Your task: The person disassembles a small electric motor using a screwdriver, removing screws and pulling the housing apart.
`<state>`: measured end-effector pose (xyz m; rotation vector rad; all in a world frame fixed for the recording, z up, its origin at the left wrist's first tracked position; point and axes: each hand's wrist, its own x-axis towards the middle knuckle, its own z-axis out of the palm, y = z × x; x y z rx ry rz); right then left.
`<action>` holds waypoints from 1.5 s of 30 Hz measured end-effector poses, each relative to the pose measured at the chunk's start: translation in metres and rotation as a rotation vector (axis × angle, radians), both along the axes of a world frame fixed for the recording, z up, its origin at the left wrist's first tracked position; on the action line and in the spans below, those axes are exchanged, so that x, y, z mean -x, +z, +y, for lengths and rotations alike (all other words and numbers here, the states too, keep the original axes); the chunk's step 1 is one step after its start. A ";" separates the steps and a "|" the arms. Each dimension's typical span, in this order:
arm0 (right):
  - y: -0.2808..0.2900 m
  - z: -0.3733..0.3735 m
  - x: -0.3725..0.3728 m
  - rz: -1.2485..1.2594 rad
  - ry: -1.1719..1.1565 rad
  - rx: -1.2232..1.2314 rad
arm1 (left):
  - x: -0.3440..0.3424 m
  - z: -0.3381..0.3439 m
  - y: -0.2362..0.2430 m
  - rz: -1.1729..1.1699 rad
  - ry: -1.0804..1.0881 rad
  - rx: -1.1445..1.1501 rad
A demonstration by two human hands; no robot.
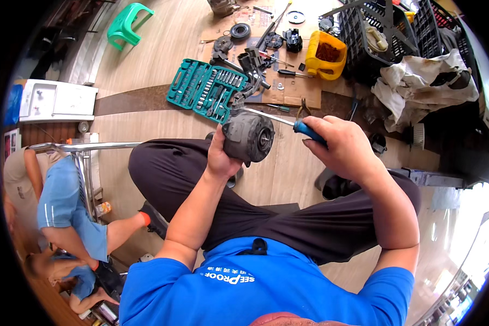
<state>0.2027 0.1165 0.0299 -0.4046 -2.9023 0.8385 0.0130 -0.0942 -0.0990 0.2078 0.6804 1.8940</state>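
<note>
My left hand (221, 156) grips the side of a dark, grimy round motor-like part (248, 140), its round end with a central shaft turned toward the right. A narrower neck sticks out at its far end. In my right hand (343, 144) is a screwdriver (308, 132) with a blue handle, the fingers closed round it. Its long metal shaft points left, to the far end of the part; whether the tip touches cannot be made out. Just past it, a pair of pliers (303, 110) lies on the floor. Beyond the part, a green socket set case (207, 89) lies open.
Cardboard (309, 96) on the floor bears several dark machine parts and hand tools. A cut-open yellow jug (316, 70) stands beside black plastic crates (358, 60). Dirty cloth (418, 89) hangs at right, a green stool (126, 27) stands far left. People sit at left.
</note>
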 end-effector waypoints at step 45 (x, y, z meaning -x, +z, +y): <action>-0.021 -0.031 0.012 -0.037 -0.103 -0.003 | -0.001 0.008 0.020 0.367 0.169 0.214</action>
